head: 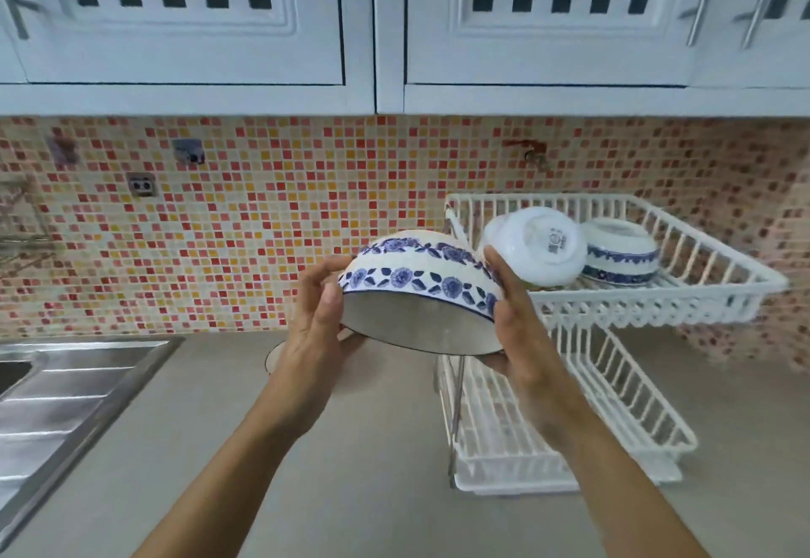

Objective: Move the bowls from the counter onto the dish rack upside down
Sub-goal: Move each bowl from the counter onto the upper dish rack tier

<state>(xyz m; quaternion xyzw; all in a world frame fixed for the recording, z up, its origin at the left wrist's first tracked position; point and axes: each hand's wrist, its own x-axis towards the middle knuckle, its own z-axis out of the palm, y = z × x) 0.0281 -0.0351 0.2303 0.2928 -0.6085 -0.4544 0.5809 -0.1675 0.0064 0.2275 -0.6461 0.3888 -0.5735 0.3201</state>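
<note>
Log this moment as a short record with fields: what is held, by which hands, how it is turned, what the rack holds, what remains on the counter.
held: blue-flowered bowl
hands: left hand and right hand, one on each side of the rim
orientation: tipped over, opening facing down toward the camera
position: in the air, left of the dish rack
upper tier: white bowl leaning, blue-banded bowl upside down
counter: rim of another bowl showing behind the left wrist

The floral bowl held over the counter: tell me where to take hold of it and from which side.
Take the floral bowl by its rim, at opposite sides, coming in from left and right as the left hand and right hand do now. It is nearly inverted, mouth tilted toward the camera, so the sloped wall offers less grip than the rim.
</note>
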